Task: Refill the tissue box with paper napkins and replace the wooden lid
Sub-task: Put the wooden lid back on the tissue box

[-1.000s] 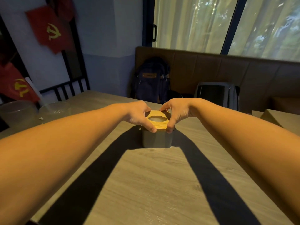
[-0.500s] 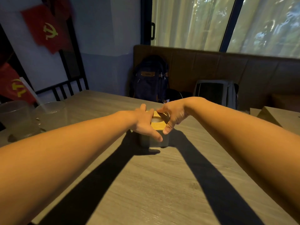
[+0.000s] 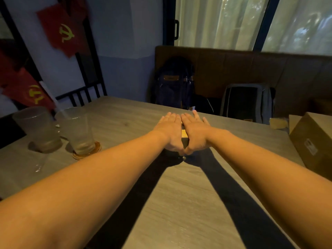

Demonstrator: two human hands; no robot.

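The tissue box (image 3: 184, 143) stands in the middle of the wooden table, almost wholly covered by my hands. Only a thin strip of its wooden lid (image 3: 184, 133) and of the grey side below shows in the gap between them. My left hand (image 3: 171, 131) lies flat on the lid's left half with straight fingers. My right hand (image 3: 195, 131) lies flat on the right half, side by side with the left. Both palms press down on the lid. The napkins and the lid's opening are hidden.
Two frosted plastic cups (image 3: 38, 129) (image 3: 78, 131) stand at the left, one with a straw on a coaster. A cardboard box (image 3: 312, 141) sits at the table's right edge. Two backpacks (image 3: 173, 83) (image 3: 248, 103) lean on the bench behind the table (image 3: 179, 203).
My hands let go of the lid's edges and spread flat on top of it. The lid's oval opening, visible one second ago, is now covered.
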